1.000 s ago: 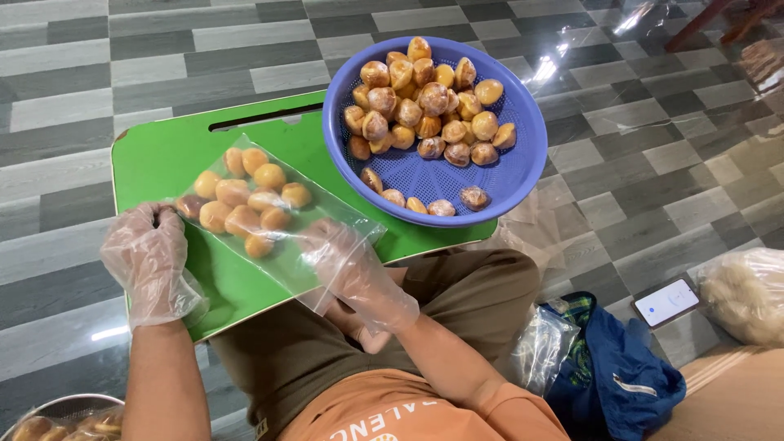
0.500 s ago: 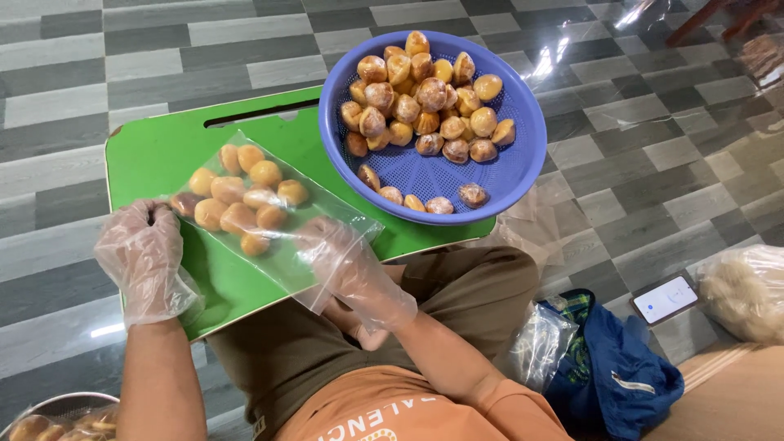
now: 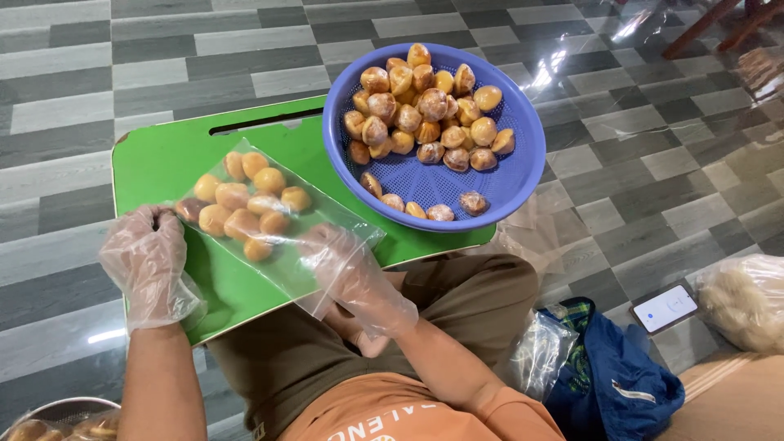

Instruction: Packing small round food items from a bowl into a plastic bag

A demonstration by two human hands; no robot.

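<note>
- Looking down from the head view, a green tray (image 3: 171, 163) rests across the person's lap, above a floor of grey checked tiles (image 3: 163, 57).
- On the tray's far right corner sits a blue basket (image 3: 514, 175), heaped on its far side with round golden pastries (image 3: 420, 106); a few lie loose along its near wall.
- On the floor to the right lie a phone (image 3: 664, 308) with a lit screen, a blue cloth bag (image 3: 625, 380) and a clear sack of pale goods (image 3: 747, 302).
- A metal bowl (image 3: 49, 416) shows at the lower left corner of the view.
- A clear plastic bag (image 3: 269, 216) holding about ten pastries lies flat in the middle of the tray.
- The left hand (image 3: 151, 261), in a thin clear glove, is curled at the bag's left end near the tray's left edge, its fingers closed on the plastic there.
- The right hand (image 3: 355, 278), gloved too, pinches the bag's near right corner at the tray's near edge, fingers pressed together.
</note>
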